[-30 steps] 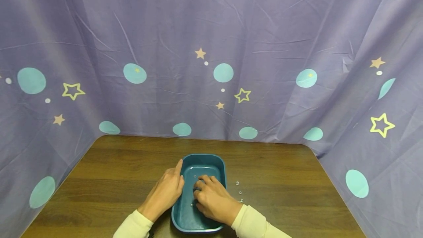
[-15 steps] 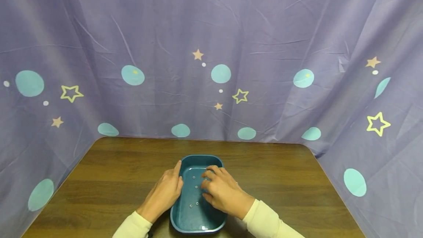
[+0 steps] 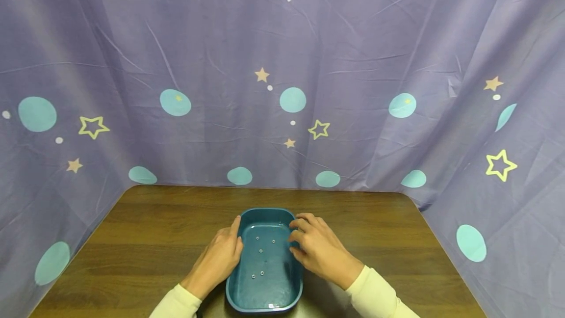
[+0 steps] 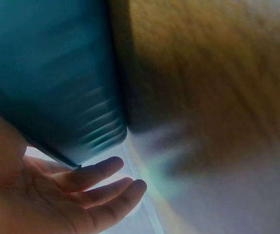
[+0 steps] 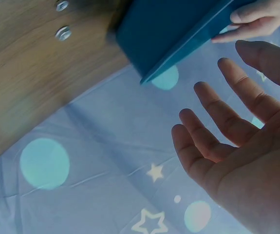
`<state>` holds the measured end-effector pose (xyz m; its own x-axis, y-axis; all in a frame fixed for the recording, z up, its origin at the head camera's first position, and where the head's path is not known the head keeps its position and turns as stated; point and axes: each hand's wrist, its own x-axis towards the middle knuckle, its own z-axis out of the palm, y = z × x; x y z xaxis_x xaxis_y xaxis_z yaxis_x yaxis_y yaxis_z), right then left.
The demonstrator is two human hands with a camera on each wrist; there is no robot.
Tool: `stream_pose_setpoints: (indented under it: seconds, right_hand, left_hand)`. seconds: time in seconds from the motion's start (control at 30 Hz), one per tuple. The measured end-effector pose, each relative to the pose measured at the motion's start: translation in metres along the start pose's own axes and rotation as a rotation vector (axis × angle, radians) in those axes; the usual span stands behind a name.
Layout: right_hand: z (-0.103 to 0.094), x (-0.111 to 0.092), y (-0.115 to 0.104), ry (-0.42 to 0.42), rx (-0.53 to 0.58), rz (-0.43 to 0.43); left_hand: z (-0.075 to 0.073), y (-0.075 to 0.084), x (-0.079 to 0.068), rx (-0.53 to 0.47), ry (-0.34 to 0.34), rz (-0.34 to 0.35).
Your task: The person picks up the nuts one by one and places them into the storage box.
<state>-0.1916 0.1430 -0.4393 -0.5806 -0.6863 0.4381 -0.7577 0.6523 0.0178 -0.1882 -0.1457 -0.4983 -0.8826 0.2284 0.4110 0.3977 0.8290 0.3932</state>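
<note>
A dark teal rectangular tray [image 3: 265,303] stands on the brown wooden table. Several small metal nuts [image 3: 261,251] lie scattered on its floor. My left hand [image 3: 219,254] rests along the tray's left rim, its index finger stretched forward; the left wrist view shows fingers [image 4: 93,175] straight and slightly spread by the rim. At the right rim hovers my right hand [image 3: 322,249], fingers loosely bent. Nothing shows in its palm in the right wrist view, where the fingers [image 5: 222,112] are spread. Two more nuts [image 5: 63,33] appear on the table there, hidden in the head view.
The wooden table [image 3: 154,229] extends to both sides of the tray. A purple curtain [image 3: 220,136] with stars and blue-green spots hangs behind and around it. Pale yellow sleeves [image 3: 375,293] cover both forearms.
My right hand has risen from inside the tray and moved right to its right rim. More nuts now show on the tray floor. My left hand stays at the left rim.
</note>
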Motion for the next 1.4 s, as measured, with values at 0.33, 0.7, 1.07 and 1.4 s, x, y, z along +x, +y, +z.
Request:
stream_pose_setpoints:
  seconds: [0.33,0.7,1.07,1.4]
  right_hand:
    - [-0.013,-0.021,0.024,0.085,-0.024,0.038]
    - [-0.02,-0.052,0.047,0.111,-0.05,0.093]
    - [0.0,-0.069,0.044,0.085,-0.029,0.11]
    - [0.026,-0.083,0.032,0.067,0.014,0.104]
  left_hand:
    - [0.0,0.0,0.0,-0.004,-0.01,-0.005]
    - [0.001,0.0,0.0,0.007,-0.006,-0.001]
    - [0.001,0.0,0.001,0.006,0.019,0.027]
    - [0.002,-0.001,0.0,0.001,-0.013,-0.01]
